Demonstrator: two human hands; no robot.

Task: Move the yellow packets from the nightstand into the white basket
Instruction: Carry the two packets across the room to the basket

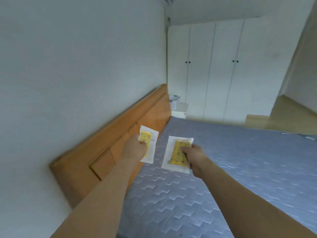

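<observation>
A: What is nearest the camera?

B: Two bare forearms reach up from the bottom edge, one from seven o'clock, one from five o'clock. Beneath them lies a grey-blue quilted mattress [214,169].

A: And the hands?

B: Just below centre. The left hand [134,149], at about seven o'clock from centre, pinches one yellow packet [148,145], with fingers curled over its left edge. The right hand [195,156], at about five o'clock from centre, grips a second yellow packet [177,154], thumb laid across its yellow face. Both packets are white-bordered with a small printed pattern, held up in the air above the mattress, side by side and apart.

A: What is behind them?

B: An orange wooden headboard [109,145] runs from eight o'clock toward centre along a pale wall [77,57]. Past its far end stands a small white nightstand [179,109] with a blurred white object on top. Farthest, at one o'clock, is a white wardrobe [223,66] with dark knobs, and wooden floor [283,117] at three o'clock.
</observation>
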